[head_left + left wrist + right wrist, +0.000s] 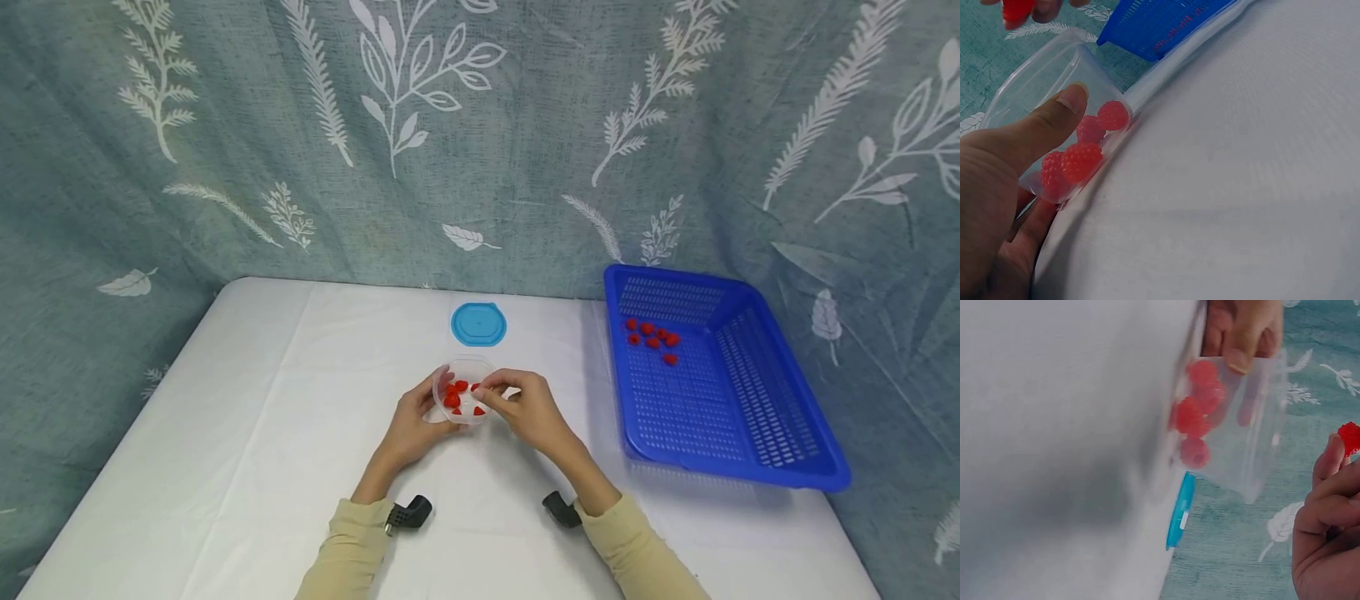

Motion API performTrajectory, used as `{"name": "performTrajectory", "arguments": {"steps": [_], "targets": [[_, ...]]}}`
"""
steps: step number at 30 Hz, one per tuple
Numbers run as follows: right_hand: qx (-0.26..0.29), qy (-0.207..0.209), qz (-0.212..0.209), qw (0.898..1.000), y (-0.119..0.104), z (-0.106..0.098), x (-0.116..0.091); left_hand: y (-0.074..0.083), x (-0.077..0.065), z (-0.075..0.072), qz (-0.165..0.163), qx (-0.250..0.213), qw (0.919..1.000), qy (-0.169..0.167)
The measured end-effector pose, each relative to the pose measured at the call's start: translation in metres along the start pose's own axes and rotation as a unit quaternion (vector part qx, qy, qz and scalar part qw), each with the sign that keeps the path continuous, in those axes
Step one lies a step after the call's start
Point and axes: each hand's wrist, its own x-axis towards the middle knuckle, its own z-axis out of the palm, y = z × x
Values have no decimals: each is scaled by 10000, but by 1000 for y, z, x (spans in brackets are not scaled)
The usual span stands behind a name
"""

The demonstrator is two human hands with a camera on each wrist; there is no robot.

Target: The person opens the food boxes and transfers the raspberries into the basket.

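Observation:
My left hand (pixel 417 425) grips a clear plastic tub (pixel 467 367) by its side, thumb across the wall in the left wrist view. Several red raspberries (pixel 1083 162) lie at the bottom of the tub. Between thumb and fingertips, my right hand (pixel 529 408) pinches one raspberry (pixel 1349 439) above the tub's right rim. On the table behind the tub lies a round blue lid (pixel 478 324).
A blue plastic basket (pixel 727 479) stands at the right, with several raspberries (pixel 652 342) near its back left corner. White cloth (pixel 225 467) covers the table. A patterned green curtain (pixel 525 167) hangs behind it.

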Motion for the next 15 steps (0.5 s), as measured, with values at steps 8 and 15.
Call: {"name": "performTrajectory", "arguments": {"steps": [8, 15], "targets": [[330, -354, -106, 9988, -30, -24, -19, 2, 0, 1, -167, 77, 9998, -45], [285, 143, -817, 9961, -59, -63, -31, 1, 1, 2, -194, 97, 9998, 11]]}}
